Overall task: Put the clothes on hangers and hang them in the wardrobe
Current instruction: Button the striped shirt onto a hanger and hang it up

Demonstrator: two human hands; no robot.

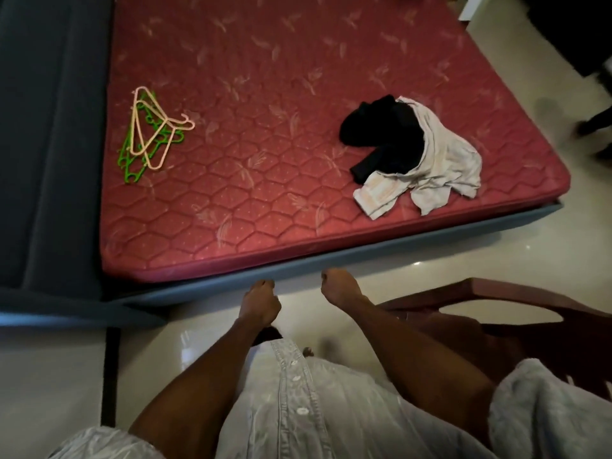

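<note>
Right on the red quilted mattress (265,144) lie the clothes (414,157), a small heap near its right-hand edge: a black garment (381,127) bunched on top toward the left, and a pale whitish garment (443,167) spread beneath and around it, its lower flaps reaching close to the mattress's near border. Well apart from the heap, over toward the left side of the mattress, rest the hangers (152,130), a loose stack of peach-coloured ones lying across bright green ones, hooks pointing to the right. Nothing touches either pile.

Both hands hang in front of the body, just short of the bed's near edge and holding nothing. The left hand (260,301) has its fingers curled inward into a loose fist, knuckles toward the bed. The right hand (341,288) is likewise curled, fingers tucked under. Bare forearms lead back from them to a light blue buttoned shirt (298,409) at the bottom of the view.

A blue-grey bed frame (364,250) runs under the mattress, and a dark blue padded panel (49,144) stands along its left side. Pale glossy floor tiles (496,240) surround the bed. A dark reddish-brown chair (516,309) sits at the person's right, with a pale fluffy cloth (556,409) over its near part.
</note>
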